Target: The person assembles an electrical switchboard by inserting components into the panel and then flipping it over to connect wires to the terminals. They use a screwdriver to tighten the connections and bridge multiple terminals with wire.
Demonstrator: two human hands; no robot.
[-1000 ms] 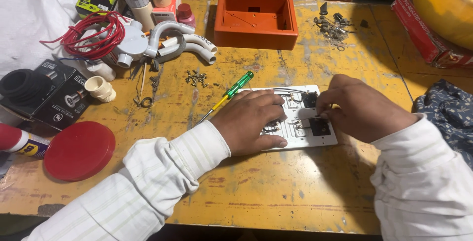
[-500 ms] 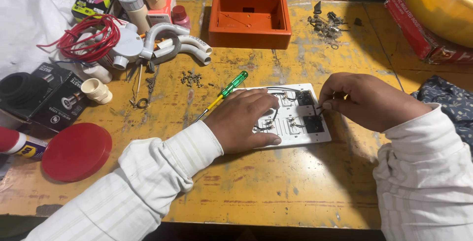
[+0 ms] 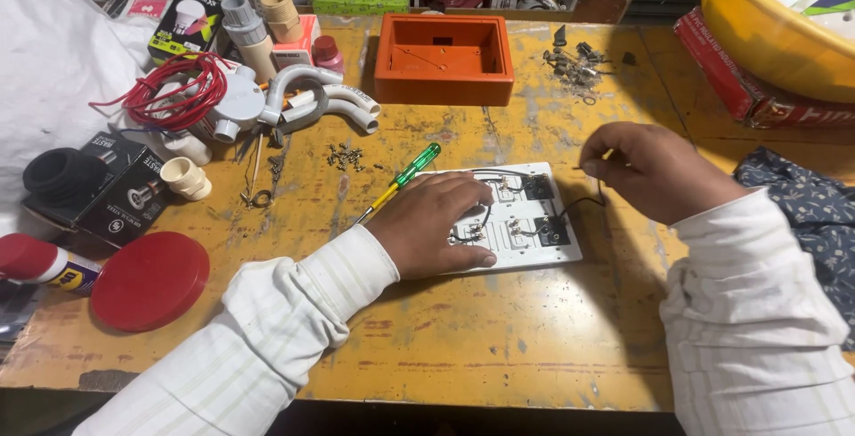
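A white switch plate [image 3: 525, 249] lies face down on the yellow table [image 3: 445, 347], with black modules and short wires on its back. My left hand [image 3: 436, 222] presses flat on the plate's left half. Raised to the right of the plate, my right hand [image 3: 655, 169] pinches a thin black wire [image 3: 583, 204] that runs down to a black module on the plate. A green-handled screwdriver [image 3: 405, 178] lies just left of the plate, next to my left hand.
An orange plastic box [image 3: 443, 60] stands at the back. Small screws [image 3: 346, 156], white pipe bends [image 3: 334, 106], a red wire coil [image 3: 183, 89], a red lid [image 3: 150, 280] and black boxes lie left. A yellow tub [image 3: 775, 26] and metal parts [image 3: 574, 57] sit right.
My right hand has lifted off the plate and moved right and up, pulling a black wire with it. My left hand stays pressed on the plate.
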